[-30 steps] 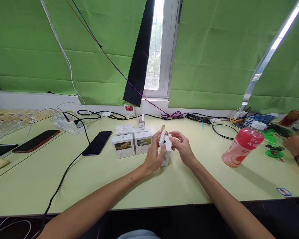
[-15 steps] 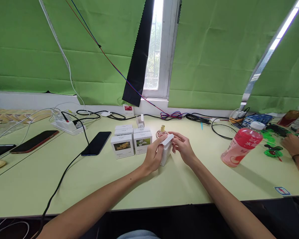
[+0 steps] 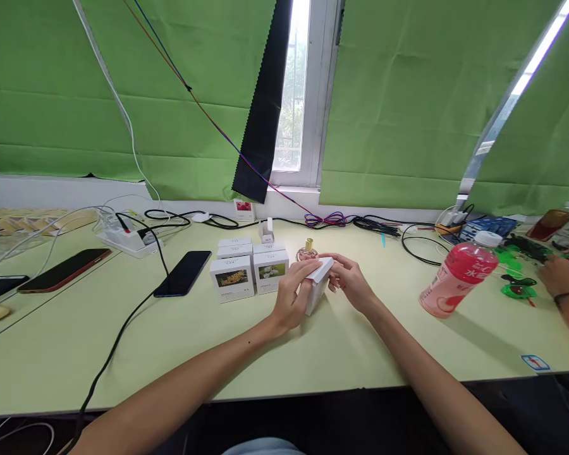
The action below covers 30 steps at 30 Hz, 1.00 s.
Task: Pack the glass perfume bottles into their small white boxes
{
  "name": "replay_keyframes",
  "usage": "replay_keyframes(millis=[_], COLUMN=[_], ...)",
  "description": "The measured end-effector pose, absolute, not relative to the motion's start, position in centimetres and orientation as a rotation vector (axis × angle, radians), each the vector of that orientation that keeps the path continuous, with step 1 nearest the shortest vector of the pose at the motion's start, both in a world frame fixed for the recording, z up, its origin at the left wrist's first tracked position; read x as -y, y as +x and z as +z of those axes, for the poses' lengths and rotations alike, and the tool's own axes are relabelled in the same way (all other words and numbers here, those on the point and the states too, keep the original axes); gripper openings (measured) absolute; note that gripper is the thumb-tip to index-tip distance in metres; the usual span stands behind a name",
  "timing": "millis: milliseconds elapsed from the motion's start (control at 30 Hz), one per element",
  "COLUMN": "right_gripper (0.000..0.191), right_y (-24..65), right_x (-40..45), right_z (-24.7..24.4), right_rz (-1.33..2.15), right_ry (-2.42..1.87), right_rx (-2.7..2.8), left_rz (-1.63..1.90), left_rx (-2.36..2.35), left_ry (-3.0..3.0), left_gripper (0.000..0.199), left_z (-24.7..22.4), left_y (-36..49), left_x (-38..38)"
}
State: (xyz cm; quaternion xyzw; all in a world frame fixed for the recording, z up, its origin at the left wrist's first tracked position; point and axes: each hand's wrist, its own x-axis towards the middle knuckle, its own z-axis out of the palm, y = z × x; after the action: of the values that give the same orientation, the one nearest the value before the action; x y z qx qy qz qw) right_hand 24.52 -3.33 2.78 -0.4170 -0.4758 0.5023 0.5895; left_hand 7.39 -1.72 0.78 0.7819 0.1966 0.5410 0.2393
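Note:
A small white cardboard box [image 3: 317, 289] stands tilted between my hands near the middle of the table. My left hand [image 3: 290, 294] is closed around its left side, thumb and fingers near the top. On the opposite side, the fingers of my right hand [image 3: 351, 282] pinch at the box's upper right edge; their tips are partly hidden. Just behind the box is a round glass perfume bottle [image 3: 307, 253] with a gold top. To the left stand several white boxes [image 3: 233, 291] with flower pictures, and behind them a small open white box [image 3: 267, 232].
A black phone [image 3: 183, 273] lies left of the boxes, with a black cable beside it. A pink drink bottle [image 3: 459, 278] stands at the right. Cables and a power strip [image 3: 131, 241] run along the back. Another person's hand [image 3: 562, 278] is at the far right.
The flap at the top of the held box has come down flatter, and my right fingers have shifted slightly along its edge. The other things stay in place.

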Motion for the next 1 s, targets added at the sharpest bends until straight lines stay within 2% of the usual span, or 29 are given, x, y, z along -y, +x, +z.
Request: replay_keyframes(millis=[233, 433, 1000], right_gripper=[0.029, 0.029, 0.031], right_y=[24.18, 24.20, 24.36], right_x=[3.53, 3.31, 3.12], right_z=[3.16, 2.91, 2.45], right_rz=[1.190, 1.186, 1.263], right_ry=[-0.966, -0.978, -0.933], right_rx=[1.046, 1.036, 0.967], left_rz=[1.517, 1.562, 1.600], left_rx=[-0.483, -0.643, -0.725], left_ry=[2.265, 2.208, 2.197], left_gripper=[0.036, 0.028, 0.029], left_z=[0.86, 0.88, 0.74], left_y=[7.31, 7.80, 7.90], left_x=[2.00, 2.05, 1.57])
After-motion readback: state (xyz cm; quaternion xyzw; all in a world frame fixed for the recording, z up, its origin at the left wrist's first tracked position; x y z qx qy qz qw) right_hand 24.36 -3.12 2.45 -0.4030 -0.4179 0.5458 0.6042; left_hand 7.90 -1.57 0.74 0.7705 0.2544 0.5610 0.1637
